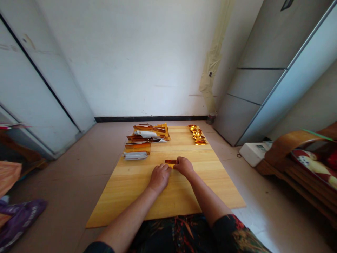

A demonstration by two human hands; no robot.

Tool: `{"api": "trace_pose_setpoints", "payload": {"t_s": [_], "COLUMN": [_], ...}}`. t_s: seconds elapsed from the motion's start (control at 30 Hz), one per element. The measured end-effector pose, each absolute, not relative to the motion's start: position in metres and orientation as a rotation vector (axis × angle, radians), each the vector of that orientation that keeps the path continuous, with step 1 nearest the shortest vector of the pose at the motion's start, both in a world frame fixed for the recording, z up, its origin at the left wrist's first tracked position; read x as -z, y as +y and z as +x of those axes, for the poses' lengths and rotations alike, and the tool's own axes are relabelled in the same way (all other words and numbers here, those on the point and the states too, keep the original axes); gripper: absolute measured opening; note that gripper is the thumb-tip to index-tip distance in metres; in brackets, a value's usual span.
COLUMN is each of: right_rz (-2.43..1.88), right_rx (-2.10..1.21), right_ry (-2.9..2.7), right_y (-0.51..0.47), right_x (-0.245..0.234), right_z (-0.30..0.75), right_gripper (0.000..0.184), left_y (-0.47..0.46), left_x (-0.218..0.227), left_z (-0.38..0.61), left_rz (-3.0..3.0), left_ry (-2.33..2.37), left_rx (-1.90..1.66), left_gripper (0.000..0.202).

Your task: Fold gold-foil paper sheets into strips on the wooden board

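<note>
The grey fridge [252, 84] is bearing a small dark label, too blurred for reading. Below, the wooden counter [129, 184] is supporting both hands. The purple bag [26, 218] is showing pale, illegible lettering. The left hand [159, 178] is touching the near edge of the gold foil strip [170, 162] mid-counter, its grip unclear; the right hand's [184, 166] grip is pinching the strip's right end.

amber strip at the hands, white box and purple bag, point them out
Amber strip [170, 161]: head view, exposed dark part
White box [250, 153]: head view, bare white surface
Purple bag [22, 220]: head view, middle of its visible surface
</note>
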State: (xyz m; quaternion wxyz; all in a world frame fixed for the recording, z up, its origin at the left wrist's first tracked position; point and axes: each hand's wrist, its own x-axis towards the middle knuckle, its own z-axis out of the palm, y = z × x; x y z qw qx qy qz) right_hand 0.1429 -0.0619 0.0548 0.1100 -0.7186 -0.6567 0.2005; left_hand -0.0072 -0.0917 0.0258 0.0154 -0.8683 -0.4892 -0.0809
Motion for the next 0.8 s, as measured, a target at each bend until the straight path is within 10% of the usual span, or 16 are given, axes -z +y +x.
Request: {"api": "trace_pose_setpoints", "payload": {"t_s": [0.8], "right_rz": [-2.167], "right_rx": [-0.632], "right_ry": [-1.901], "right_y": [-0.053], "right_x": [-0.042], "right_z": [0.176], "right_gripper": [0.012], "left_y": [-0.093], "left_x": [-0.026], "left_z": [-0.007], "left_rz": [-2.675], "left_ry": [-1.503], "left_rx": [0.295], "left_gripper": [0.021]}}
